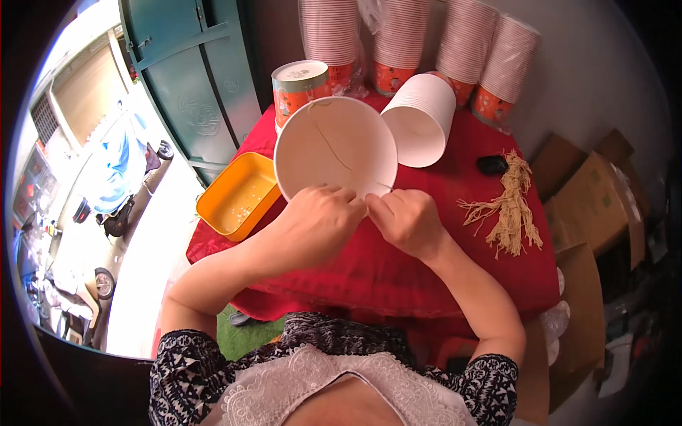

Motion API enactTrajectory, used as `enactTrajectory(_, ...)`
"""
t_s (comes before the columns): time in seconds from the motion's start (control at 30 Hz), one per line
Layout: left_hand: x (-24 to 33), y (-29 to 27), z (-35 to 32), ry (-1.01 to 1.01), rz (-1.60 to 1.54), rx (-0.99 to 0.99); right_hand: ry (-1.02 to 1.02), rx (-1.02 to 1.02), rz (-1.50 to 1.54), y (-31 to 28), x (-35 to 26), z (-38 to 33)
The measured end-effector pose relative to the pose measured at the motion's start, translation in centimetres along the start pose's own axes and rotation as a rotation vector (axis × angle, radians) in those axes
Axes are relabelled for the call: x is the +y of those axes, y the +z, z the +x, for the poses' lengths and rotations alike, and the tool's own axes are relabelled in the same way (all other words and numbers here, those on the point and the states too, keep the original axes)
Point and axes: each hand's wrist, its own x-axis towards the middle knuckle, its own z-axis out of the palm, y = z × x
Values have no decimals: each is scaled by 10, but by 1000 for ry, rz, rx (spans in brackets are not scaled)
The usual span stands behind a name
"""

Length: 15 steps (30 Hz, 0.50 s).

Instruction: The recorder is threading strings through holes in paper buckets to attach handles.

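A large paper bucket (302, 153) is tilted with its white inside facing me, above the red-covered table. A thin string (331, 145) runs across its inside from near the far rim. My left hand (323, 221) is closed at the bucket's near rim, its fingertips partly hidden. Close beside it, my right hand (410, 221) pinches at the same rim, where a short end of string shows by the fingers. The exact spot where the string meets the rim is covered by my fingers.
Left of the bucket lies a yellow plastic tray (234, 226) with small white bits. Nested white buckets (430, 106) lie on their side at the right. Behind stand a printed orange bucket (290, 99) and tall bucket stacks (399, 42). A bundle of beige strings (517, 206) lies near a small black object (491, 165).
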Motion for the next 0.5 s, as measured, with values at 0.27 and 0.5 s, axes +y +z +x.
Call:
enactTrajectory(0.27, -51, 90, 16, 12, 211, 23, 30, -24, -139, 64, 31, -36)
enactTrajectory(0.5, -53, 129, 17, 40, 331, -65, 74, -73, -142, 82, 39, -58)
